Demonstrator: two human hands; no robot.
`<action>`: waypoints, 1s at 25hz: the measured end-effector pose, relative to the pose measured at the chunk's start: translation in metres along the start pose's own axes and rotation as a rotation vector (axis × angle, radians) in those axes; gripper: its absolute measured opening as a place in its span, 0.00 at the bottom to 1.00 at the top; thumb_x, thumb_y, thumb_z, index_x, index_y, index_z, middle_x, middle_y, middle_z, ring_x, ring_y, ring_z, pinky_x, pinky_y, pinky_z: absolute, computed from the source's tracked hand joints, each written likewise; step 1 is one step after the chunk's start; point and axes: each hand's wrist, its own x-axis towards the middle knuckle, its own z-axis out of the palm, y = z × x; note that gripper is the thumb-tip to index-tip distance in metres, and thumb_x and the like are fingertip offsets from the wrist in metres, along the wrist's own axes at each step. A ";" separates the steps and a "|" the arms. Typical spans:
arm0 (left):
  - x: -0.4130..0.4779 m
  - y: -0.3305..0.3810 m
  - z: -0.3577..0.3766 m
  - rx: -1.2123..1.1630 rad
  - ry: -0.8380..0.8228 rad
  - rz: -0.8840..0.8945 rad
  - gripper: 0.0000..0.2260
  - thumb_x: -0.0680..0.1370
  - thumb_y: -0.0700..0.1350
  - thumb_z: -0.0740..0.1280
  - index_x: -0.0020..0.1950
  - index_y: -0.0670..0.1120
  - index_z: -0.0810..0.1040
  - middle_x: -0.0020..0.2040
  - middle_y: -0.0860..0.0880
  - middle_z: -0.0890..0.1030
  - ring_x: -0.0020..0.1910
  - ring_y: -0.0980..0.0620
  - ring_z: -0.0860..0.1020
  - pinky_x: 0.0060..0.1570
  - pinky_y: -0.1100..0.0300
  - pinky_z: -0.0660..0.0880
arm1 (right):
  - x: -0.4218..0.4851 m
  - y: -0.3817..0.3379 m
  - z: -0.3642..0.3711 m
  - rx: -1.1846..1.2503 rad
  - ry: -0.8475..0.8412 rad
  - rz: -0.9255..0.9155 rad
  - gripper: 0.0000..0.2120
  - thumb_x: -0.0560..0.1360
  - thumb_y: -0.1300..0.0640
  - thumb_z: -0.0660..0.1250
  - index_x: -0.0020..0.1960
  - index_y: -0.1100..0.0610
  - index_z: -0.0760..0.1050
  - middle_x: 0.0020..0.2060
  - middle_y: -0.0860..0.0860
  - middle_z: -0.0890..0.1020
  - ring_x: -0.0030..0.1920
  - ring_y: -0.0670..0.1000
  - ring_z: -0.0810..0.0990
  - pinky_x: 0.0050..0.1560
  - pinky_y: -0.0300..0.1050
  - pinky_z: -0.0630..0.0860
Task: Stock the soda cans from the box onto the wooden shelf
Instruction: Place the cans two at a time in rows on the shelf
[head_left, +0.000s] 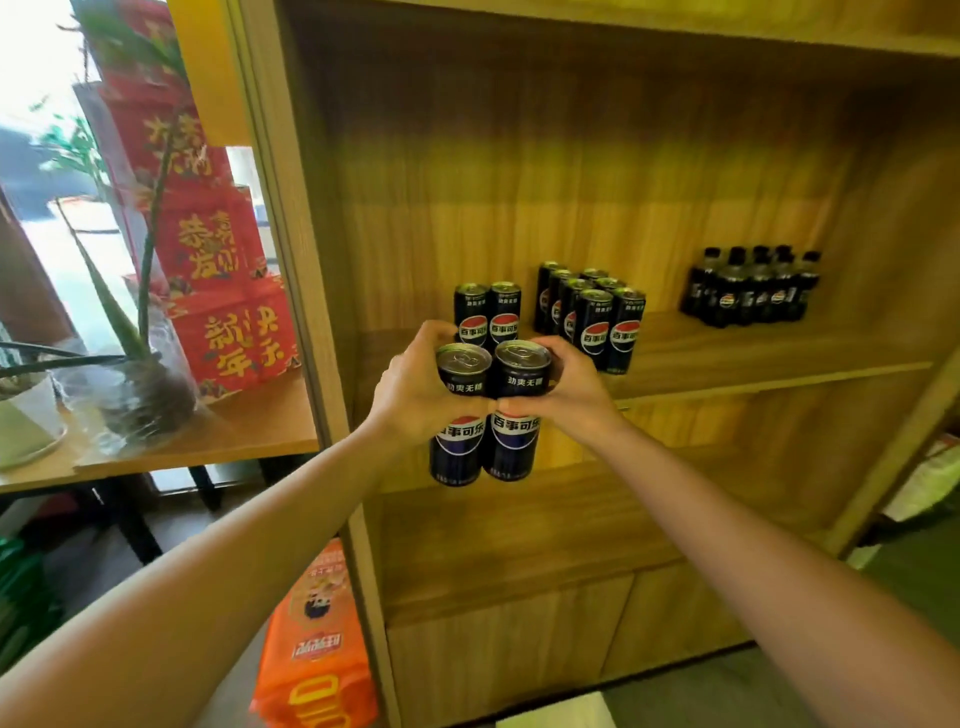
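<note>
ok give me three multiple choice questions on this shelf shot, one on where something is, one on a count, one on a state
1. Where do the small dark bottles stand on the wooden shelf?
A. at the right end of the board
B. on the bottom board
C. left of all the cans

2. How many soda cans are being carried in the hands?
A. one
B. two
C. four

3. What state are the carried cans in?
A. lying on their sides on the board
B. crushed flat
C. upright, side by side, above the lower board

Answers:
1. A, the bottles cluster to the right of the group of cans already on the board.
2. B, the left hand wraps the left can and the right hand the right can.
3. C, both tops face up and the bases hang clear of any board.
</note>
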 end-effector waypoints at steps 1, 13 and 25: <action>0.012 0.000 0.006 -0.006 -0.002 -0.015 0.37 0.59 0.46 0.79 0.64 0.47 0.66 0.58 0.49 0.78 0.51 0.53 0.76 0.52 0.55 0.75 | 0.011 0.004 -0.004 -0.007 0.012 0.000 0.33 0.56 0.63 0.79 0.58 0.58 0.71 0.54 0.52 0.78 0.55 0.50 0.76 0.59 0.47 0.73; 0.156 -0.027 0.071 0.022 0.038 -0.145 0.29 0.58 0.41 0.80 0.56 0.45 0.75 0.54 0.46 0.82 0.53 0.50 0.80 0.54 0.56 0.76 | 0.166 0.076 -0.027 -0.008 -0.108 -0.025 0.34 0.57 0.64 0.79 0.60 0.60 0.70 0.57 0.54 0.78 0.57 0.51 0.75 0.57 0.42 0.70; 0.199 -0.055 0.093 0.073 0.083 -0.240 0.32 0.59 0.40 0.79 0.60 0.43 0.73 0.57 0.44 0.81 0.56 0.47 0.79 0.56 0.52 0.76 | 0.220 0.116 -0.014 0.025 -0.197 -0.063 0.32 0.57 0.64 0.79 0.58 0.58 0.71 0.53 0.53 0.79 0.54 0.50 0.77 0.58 0.45 0.74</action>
